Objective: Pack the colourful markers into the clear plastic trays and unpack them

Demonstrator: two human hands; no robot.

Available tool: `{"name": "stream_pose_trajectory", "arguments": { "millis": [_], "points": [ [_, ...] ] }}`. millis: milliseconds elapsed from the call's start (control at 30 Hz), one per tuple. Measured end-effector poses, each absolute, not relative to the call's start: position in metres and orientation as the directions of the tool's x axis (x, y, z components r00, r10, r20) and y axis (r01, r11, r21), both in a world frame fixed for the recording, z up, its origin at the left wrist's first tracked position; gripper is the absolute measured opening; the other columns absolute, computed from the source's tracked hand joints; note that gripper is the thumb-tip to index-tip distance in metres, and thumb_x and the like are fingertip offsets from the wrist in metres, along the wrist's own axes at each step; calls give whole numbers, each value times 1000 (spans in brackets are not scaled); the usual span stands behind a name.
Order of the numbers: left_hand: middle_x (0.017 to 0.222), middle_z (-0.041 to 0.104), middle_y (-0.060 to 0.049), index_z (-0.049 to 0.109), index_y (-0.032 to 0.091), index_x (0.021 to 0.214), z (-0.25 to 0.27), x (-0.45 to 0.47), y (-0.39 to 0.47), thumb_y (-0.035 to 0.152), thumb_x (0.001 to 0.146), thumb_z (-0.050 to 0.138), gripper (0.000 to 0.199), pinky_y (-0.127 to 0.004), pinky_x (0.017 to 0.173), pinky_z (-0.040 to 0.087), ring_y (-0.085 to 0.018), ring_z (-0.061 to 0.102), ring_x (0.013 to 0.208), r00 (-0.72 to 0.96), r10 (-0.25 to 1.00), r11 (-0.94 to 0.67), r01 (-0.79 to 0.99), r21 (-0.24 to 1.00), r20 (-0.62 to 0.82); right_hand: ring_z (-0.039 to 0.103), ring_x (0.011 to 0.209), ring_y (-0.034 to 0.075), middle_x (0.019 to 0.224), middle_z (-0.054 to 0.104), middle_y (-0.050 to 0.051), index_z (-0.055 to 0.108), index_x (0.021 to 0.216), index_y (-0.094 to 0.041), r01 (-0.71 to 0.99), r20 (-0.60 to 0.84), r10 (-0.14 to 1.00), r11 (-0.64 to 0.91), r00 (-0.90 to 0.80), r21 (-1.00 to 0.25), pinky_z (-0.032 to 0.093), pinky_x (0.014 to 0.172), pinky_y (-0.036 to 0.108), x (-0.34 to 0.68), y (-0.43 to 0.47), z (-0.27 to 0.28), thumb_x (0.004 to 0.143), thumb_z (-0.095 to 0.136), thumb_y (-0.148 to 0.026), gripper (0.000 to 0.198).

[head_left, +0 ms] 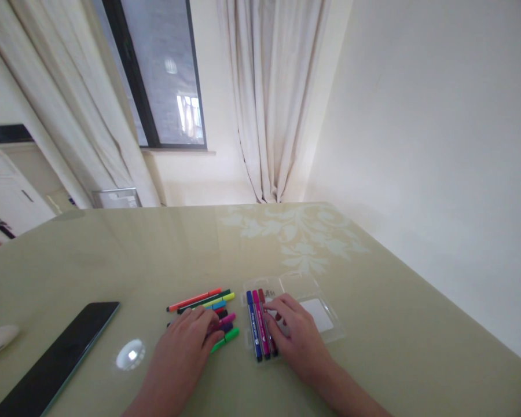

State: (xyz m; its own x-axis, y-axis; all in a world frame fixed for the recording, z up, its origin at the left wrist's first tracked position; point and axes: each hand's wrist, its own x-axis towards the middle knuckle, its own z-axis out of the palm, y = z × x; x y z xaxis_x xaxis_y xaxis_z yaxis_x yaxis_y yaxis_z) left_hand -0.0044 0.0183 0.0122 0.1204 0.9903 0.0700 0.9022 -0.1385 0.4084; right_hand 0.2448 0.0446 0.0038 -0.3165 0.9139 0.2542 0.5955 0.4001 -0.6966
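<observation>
My left hand (184, 341) is curled over a loose pile of felt-tip markers, its thumb and index finger closed about a pink marker (228, 319). An orange marker (195, 299) and a bright green marker (226, 340) lie on either side of that hand; its palm hides part of the pile. On the right, a clear plastic case (336, 330) lies opened flat. Inside its left part, a blue marker (254, 327) and a magenta marker (261, 324) lie side by side. My right hand (297, 333) has thumb and fingertips closed on the brown marker (261, 294) beside them.
A black tablet-like slab (56, 362) lies at the table's left, with a white rounded object (0, 341) beyond it. Light glares off the glossy table (156, 255) near my left wrist. A white wall (438, 174) borders the right edge; curtains (273, 98) hang behind.
</observation>
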Motion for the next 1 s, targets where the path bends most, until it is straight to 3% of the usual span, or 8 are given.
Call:
{"name": "stream_pose_trajectory", "arguments": {
  "millis": [133, 267, 433, 500, 600, 733, 867, 1000],
  "points": [
    [106, 74, -5, 69, 25, 97, 10, 6, 15, 26, 92, 56, 14, -43, 88, 52, -28, 68, 102, 113, 994, -103, 929, 356, -5, 64, 97, 19, 103, 67, 5, 71, 108, -24, 597, 252, 909, 409, -332, -690, 48, 87, 30, 245, 44, 4, 101, 55, -25, 18],
    [108, 73, -7, 70, 24, 96, 11, 7, 15, 27, 93, 54, 17, -48, 92, 52, -30, 68, 104, 123, 992, -125, 918, 377, 29, 64, 97, 20, 103, 67, 5, 71, 110, -24, 589, 262, 905, 418, -335, -692, 48, 87, 30, 245, 43, 5, 100, 56, -24, 18],
    [105, 75, -6, 69, 25, 102, 20, 14, 13, 47, 98, 51, 28, -41, 88, 57, -25, 70, 99, 4, 984, -133, 669, 731, 176, 64, 96, 19, 103, 68, 5, 71, 111, -25, 531, 297, 893, 441, -337, -724, 49, 88, 30, 245, 39, 9, 101, 55, -27, 19],
    [107, 76, -6, 69, 24, 108, 23, 22, 9, 54, 97, 51, 36, -37, 85, 60, -24, 72, 98, -98, 980, -107, 481, 870, 174, 64, 92, 18, 99, 68, 5, 71, 110, -24, 491, 303, 884, 452, -355, -745, 49, 85, 29, 244, 36, 12, 102, 53, -30, 20],
    [112, 76, -7, 67, 22, 117, 21, 34, 4, 59, 93, 57, 46, -34, 82, 62, -24, 74, 97, -190, 974, -78, 241, 968, 125, 64, 89, 18, 97, 70, 4, 71, 113, -24, 436, 286, 881, 442, -377, -784, 50, 83, 29, 242, 32, 16, 103, 52, -35, 24],
    [104, 77, -7, 67, 19, 118, 13, 44, 3, 59, 89, 65, 49, -33, 77, 63, -21, 74, 84, -165, 985, -37, 131, 991, 59, 67, 84, 16, 96, 73, 3, 68, 117, -24, 342, 216, 891, 363, -398, -867, 51, 77, 26, 237, 25, 19, 100, 59, -37, 23],
    [108, 76, -7, 68, 19, 114, 7, 48, 5, 56, 91, 64, 44, -33, 83, 63, -23, 74, 97, -103, 992, -55, 120, 991, 68, 68, 79, 15, 90, 74, 0, 67, 108, -23, 273, 193, 894, 320, -404, -907, 51, 68, 22, 235, 22, 20, 90, 70, -29, 19],
    [115, 75, -8, 64, 22, 127, -1, 47, 2, 48, 99, 56, 39, -36, 87, 64, -22, 74, 99, -19, 985, -156, 303, 940, 169, 68, 74, 15, 86, 75, 1, 64, 106, -21, 356, 216, 931, 317, -295, -879, 48, 63, 23, 248, 33, 20, 91, 66, -29, 16]
  ]
}}
